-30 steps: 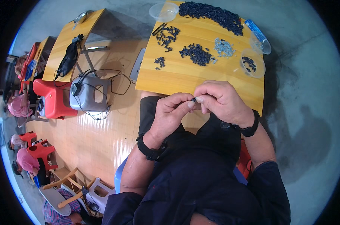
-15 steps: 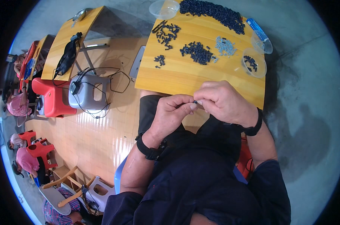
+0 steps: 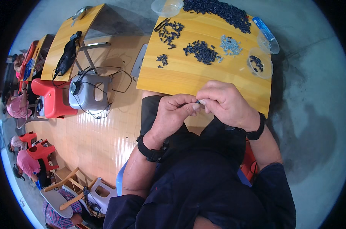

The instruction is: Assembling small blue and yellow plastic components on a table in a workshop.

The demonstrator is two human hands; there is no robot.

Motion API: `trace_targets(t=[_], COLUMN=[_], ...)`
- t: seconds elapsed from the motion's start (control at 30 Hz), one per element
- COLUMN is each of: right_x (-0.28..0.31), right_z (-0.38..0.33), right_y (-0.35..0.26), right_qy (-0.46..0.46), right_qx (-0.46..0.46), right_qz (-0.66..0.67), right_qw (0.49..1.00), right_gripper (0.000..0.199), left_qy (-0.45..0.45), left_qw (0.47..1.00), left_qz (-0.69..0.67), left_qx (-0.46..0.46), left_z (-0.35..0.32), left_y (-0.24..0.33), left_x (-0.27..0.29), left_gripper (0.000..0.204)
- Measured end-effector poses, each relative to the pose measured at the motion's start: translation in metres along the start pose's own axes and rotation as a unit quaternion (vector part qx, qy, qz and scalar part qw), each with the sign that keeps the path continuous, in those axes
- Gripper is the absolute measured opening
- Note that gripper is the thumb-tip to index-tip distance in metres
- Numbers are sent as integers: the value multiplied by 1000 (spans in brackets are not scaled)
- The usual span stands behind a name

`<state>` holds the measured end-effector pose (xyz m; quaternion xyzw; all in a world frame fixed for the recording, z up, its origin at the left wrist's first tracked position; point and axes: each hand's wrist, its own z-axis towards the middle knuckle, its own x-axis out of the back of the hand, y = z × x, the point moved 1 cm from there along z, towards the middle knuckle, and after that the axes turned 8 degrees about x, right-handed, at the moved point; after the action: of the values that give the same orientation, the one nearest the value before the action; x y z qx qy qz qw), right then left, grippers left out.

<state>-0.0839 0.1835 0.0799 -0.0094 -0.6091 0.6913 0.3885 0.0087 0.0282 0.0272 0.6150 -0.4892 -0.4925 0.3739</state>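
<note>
My left hand and my right hand meet fingertip to fingertip over the near edge of a yellow wooden table. Pinched between them is a small dark part, mostly hidden by the fingers. Both wrists wear black bands. On the table lie several heaps of small black parts, a large black pile at the far edge, and a small heap of pale grey parts.
A clear plastic dish with a few black parts and another clear dish sit on the table, with black pliers. To the left stand a grey stool with cables, a red chair, another yellow table. People sit at far left.
Both hands stay together at the table edge; the fingers have shifted only slightly around the small part.
</note>
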Motion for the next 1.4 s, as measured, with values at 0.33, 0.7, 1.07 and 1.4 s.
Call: trace_targets(t=[0.33, 0.7, 1.07, 1.4], right_x=[-12, -22, -23, -20], right_z=[-10, -14, -10, -8], right_y=[4, 11, 11, 19], right_qy=[104, 154, 145, 137], right_qx=[34, -68, 71, 79], right_qz=[7, 108, -78, -55], right_qw=[994, 980, 984, 986], right_gripper=[11, 12, 11, 13], left_qy=[-2, 10, 22, 27], left_qw=[996, 997, 999, 999], left_qz=[-83, -77, -24, -41], left_qx=[15, -3, 0, -9], left_z=[3, 6, 7, 12], left_y=[-1, -1, 8, 6], left_x=[-4, -4, 0, -1], left_gripper=[11, 11, 10, 10])
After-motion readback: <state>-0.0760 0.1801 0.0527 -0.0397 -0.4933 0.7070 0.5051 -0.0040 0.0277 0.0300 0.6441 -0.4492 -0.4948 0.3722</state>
